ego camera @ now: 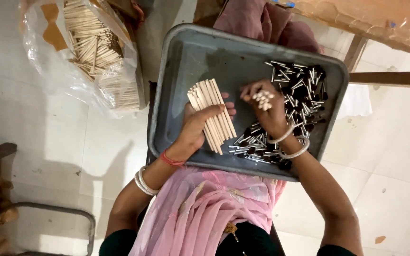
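On a pale tiled floor [48,142], a grey metal tray [191,52] rests across the person's lap. The left hand [198,125] has its fingers closed round a fanned bundle of light wooden sticks [210,111] over the tray's middle. The right hand [266,106], fingers curled shut on a few short stick ends [263,99], sits beside a heap of black-and-silver caps [300,95]; a clear bag of sticks [93,52] lies to the left.

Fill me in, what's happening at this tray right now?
A seated person works over a grey metal tray on their lap. The left hand grips a fanned bundle of pale wooden sticks. The right hand holds a few short pale sticks, end-on, above a pile of small black-and-silver metal caps at the tray's right side. A clear plastic bag of more wooden sticks lies on the floor beside the tray.
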